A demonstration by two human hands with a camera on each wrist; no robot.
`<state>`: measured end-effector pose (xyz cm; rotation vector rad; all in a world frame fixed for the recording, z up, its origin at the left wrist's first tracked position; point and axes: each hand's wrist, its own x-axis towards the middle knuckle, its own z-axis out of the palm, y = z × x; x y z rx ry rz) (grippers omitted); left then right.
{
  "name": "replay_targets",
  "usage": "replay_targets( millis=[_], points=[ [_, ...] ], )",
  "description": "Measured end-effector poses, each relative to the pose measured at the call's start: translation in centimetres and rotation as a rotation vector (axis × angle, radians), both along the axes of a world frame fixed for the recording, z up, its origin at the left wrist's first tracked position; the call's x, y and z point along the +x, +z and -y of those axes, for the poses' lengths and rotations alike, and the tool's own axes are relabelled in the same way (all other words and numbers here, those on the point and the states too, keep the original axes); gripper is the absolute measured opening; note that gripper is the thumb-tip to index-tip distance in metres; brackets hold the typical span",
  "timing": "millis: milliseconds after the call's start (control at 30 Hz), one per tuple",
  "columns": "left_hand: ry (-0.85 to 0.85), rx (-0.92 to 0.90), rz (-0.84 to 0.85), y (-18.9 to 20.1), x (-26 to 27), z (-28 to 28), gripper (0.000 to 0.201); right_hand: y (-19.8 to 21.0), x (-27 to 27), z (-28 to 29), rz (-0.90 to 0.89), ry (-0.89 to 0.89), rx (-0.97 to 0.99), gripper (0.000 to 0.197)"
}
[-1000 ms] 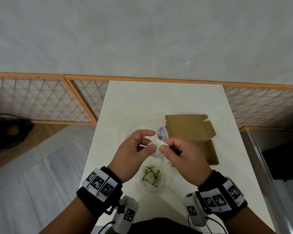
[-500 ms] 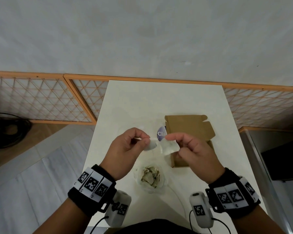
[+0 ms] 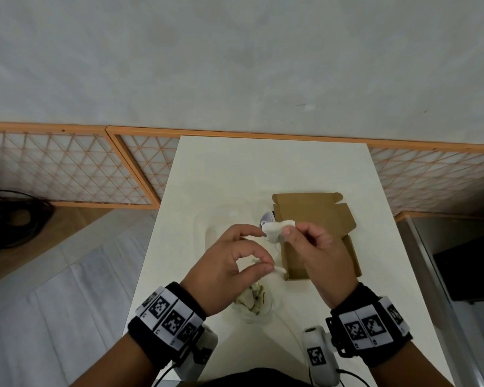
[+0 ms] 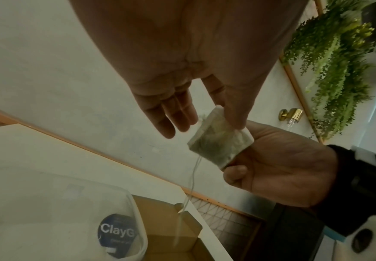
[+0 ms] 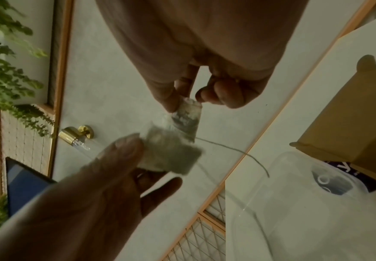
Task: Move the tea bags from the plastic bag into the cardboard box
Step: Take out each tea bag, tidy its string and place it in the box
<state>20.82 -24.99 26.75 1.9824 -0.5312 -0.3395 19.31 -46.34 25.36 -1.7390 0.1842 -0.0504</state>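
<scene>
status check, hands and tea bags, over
Right hand pinches tea bag beside the open cardboard box. Left hand pinches its tag. More tea bags in plastic bag. Nothing blocking the box.

Only legible txt: "ClayG", white on a round dark-blue sticker (image 4: 117, 234) stuck to the clear plastic container (image 4: 59, 203); rest cut off. Wristband markers (image 3: 168, 317) had no readable txt.

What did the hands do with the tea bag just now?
The hands pulled apart. The right hand lifted the tea bag toward the cardboard box; the left hand dropped lower, pinching a small white bit. The plastic bag and box stayed put.
</scene>
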Motion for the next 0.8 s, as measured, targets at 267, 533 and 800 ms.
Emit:
replay_targets(
  millis=[267,533,800],
  points=[
    [0.003,-0.277,-0.318,-1.4,0.8,2.5,0.005,-1.2,0.1,-0.6,0.09,0.008,-0.149,0.013],
    [-0.014,-0.378,-0.482,-1.2,1.7,0.9,0.004,-1.8,0.2,0.8,0.062,-0.014,-0.108,0.006],
    [0.127,-0.463,-0.463,0.6,4.6,-0.8,0.009,-1.0,-0.6,1.3,-0.089,0.283,-0.025,0.022]
  ],
)
